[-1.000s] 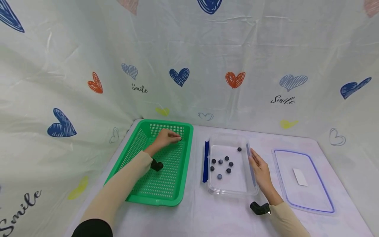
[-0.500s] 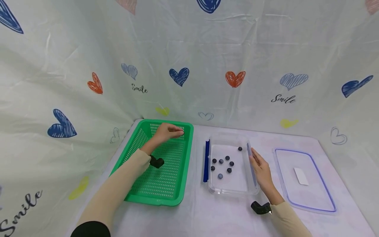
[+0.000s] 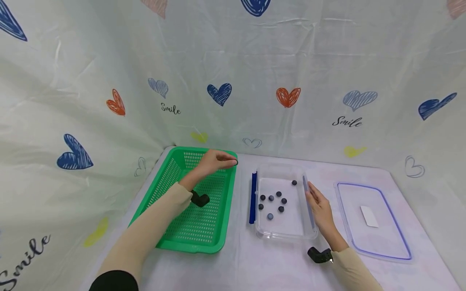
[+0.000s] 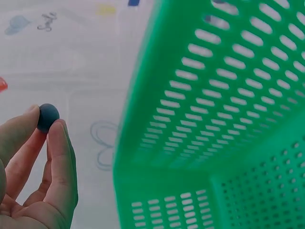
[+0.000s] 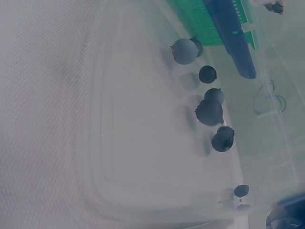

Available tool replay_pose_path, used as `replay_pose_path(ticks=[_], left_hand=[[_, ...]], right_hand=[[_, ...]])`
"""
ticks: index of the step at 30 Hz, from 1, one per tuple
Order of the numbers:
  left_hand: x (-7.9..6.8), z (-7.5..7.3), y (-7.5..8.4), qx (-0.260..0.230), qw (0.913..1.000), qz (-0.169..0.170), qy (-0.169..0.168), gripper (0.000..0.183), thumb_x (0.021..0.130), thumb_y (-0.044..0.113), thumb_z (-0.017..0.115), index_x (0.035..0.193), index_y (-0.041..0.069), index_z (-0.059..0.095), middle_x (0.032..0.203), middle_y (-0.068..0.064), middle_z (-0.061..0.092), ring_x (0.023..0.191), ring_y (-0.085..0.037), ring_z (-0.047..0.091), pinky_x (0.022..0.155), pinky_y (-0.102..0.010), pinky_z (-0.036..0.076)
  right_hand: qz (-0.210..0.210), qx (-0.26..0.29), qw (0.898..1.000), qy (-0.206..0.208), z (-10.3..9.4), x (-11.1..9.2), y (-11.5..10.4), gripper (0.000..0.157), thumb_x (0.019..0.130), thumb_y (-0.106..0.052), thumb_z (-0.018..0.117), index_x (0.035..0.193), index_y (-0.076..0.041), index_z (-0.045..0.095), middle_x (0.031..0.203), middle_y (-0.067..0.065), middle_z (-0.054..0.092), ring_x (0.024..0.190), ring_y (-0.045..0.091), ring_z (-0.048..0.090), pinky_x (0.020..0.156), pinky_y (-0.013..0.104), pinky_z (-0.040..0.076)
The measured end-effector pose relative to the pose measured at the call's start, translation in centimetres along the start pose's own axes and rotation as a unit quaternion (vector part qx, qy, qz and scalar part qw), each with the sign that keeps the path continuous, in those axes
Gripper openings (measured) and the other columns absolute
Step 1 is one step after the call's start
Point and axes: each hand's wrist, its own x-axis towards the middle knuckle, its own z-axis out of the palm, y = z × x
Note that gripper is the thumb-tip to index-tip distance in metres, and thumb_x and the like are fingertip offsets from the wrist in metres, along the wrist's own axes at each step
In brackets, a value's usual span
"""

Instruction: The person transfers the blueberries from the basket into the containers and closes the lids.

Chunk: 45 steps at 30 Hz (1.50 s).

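My left hand (image 3: 214,162) is over the far right rim of the green plastic basket (image 3: 228,202). Between thumb and fingertips it pinches a single blueberry (image 4: 48,118), plain in the left wrist view and mostly covered by the fingers in the head view. To the right stands a clear plastic food box (image 3: 285,233) with several blueberries (image 3: 271,198) scattered on its bottom. My right hand (image 3: 322,210) rests with fairly straight fingers against the box's right side, by its raised latch. The right wrist view looks through the box wall at the berries (image 5: 209,112).
A clear lid (image 3: 386,242) with a blue seal and a white label lies right of the box. The box's blue left latch (image 3: 253,198) hangs outward towards the basket. A heart-printed sheet (image 3: 255,121) rises behind the table.
The left hand, pinching the blueberry, has risen from inside the basket and moved right to its rim. The right hand and the box have stayed in place.
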Motion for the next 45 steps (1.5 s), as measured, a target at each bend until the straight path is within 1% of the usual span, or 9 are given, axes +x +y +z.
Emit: replay_pose_path(ticks=[4, 8, 14, 20, 27, 33, 36, 41, 45], left_hand=[[0.4, 1.1, 0.6, -0.015, 0.9998, 0.004, -0.014, 0.027, 0.093, 0.019, 0.073, 0.115, 0.003, 0.074, 0.111, -0.01, 0.072, 0.107, -0.031, 0.068, 0.093, -0.042, 0.054], [0.6, 2.1, 1.3, -0.018, 0.9996, 0.008, -0.021, 0.026, 0.094, 0.016, 0.073, 0.114, 0.001, 0.074, 0.109, -0.012, 0.072, 0.102, -0.026, 0.07, 0.095, -0.045, 0.053], [1.1, 3.5, 1.9, -0.005, 0.9996, 0.009, -0.027, 0.024, 0.094, 0.016, 0.072, 0.113, 0.001, 0.074, 0.106, -0.01, 0.073, 0.101, -0.026, 0.07, 0.086, -0.031, 0.057], [1.8, 4.7, 2.0, 0.0, 0.999, 0.016, -0.042, 0.024, 0.093, 0.015, 0.073, 0.112, 0.0, 0.075, 0.105, -0.01, 0.073, 0.102, -0.03, 0.07, 0.083, -0.029, 0.058], [2.3, 5.8, 2.1, -0.004, 0.9986, 0.01, -0.052, 0.024, 0.093, 0.017, 0.074, 0.112, 0.002, 0.075, 0.104, -0.008, 0.074, 0.1, -0.026, 0.071, 0.085, -0.03, 0.057], [2.7, 6.4, 2.6, 0.0, 0.9983, 0.012, -0.057, 0.025, 0.092, 0.018, 0.075, 0.111, 0.003, 0.076, 0.103, -0.006, 0.074, 0.098, -0.023, 0.071, 0.083, -0.028, 0.057], [2.9, 6.7, 2.8, 0.008, 0.9979, 0.017, -0.061, 0.025, 0.092, 0.019, 0.075, 0.111, 0.003, 0.076, 0.102, -0.006, 0.075, 0.096, -0.02, 0.072, 0.086, -0.032, 0.057], [3.4, 7.2, 3.0, 0.006, 0.9965, 0.03, -0.078, 0.026, 0.093, 0.017, 0.073, 0.112, 0.001, 0.075, 0.102, -0.008, 0.075, 0.097, -0.022, 0.072, 0.091, -0.041, 0.055], [3.5, 7.6, 3.0, 0.016, 0.9955, 0.036, -0.086, 0.025, 0.094, 0.018, 0.072, 0.113, 0.002, 0.075, 0.101, -0.007, 0.075, 0.096, -0.023, 0.072, 0.09, -0.041, 0.056]], right_hand=[[-0.006, 0.007, 1.0, 0.0, 0.0, 0.0, 0.0, 0.055, 0.108, -0.025, 0.048, 0.155, 0.0, 0.032, 0.154, 0.024, 0.034, 0.142, 0.037, 0.034, 0.103, 0.014, 0.031], [-0.005, 0.008, 1.0, 0.002, 0.1, 0.1, 0.1, 0.054, 0.108, -0.025, 0.048, 0.154, 0.0, 0.033, 0.154, 0.023, 0.035, 0.141, 0.037, 0.034, 0.104, 0.016, 0.033], [-0.005, 0.012, 1.0, 0.005, 0.2, 0.2, 0.1, 0.054, 0.108, -0.025, 0.048, 0.154, 0.0, 0.034, 0.153, 0.023, 0.036, 0.141, 0.036, 0.035, 0.103, 0.013, 0.034], [-0.013, 0.021, 1.0, 0.004, 0.1, 0.2, 0.1, 0.054, 0.108, -0.022, 0.049, 0.153, 0.001, 0.034, 0.153, 0.024, 0.036, 0.141, 0.037, 0.035, 0.1, 0.009, 0.033], [-0.006, 0.005, 1.0, 0.008, 0.1, 0.3, 0.3, 0.054, 0.108, -0.025, 0.049, 0.154, 0.0, 0.034, 0.153, 0.022, 0.036, 0.14, 0.037, 0.036, 0.107, 0.026, 0.035], [-0.006, 0.002, 1.0, 0.008, 0.1, 0.4, 0.4, 0.054, 0.108, -0.026, 0.049, 0.153, -0.001, 0.035, 0.154, 0.022, 0.036, 0.14, 0.036, 0.037, 0.107, 0.027, 0.035], [-0.007, 0.004, 1.0, 0.009, 0.1, 0.4, 0.3, 0.054, 0.108, -0.026, 0.049, 0.153, 0.0, 0.035, 0.154, 0.022, 0.036, 0.14, 0.037, 0.037, 0.107, 0.031, 0.035], [-0.004, 0.011, 1.0, 0.008, 0.1, 0.4, 0.3, 0.054, 0.107, -0.025, 0.049, 0.153, 0.0, 0.035, 0.154, 0.021, 0.036, 0.14, 0.035, 0.037, 0.105, 0.02, 0.035], [-0.003, 0.018, 1.0, 0.003, 0.0, 0.3, 0.2, 0.054, 0.108, -0.024, 0.049, 0.154, -0.001, 0.034, 0.154, 0.021, 0.035, 0.141, 0.035, 0.036, 0.102, 0.012, 0.033]])
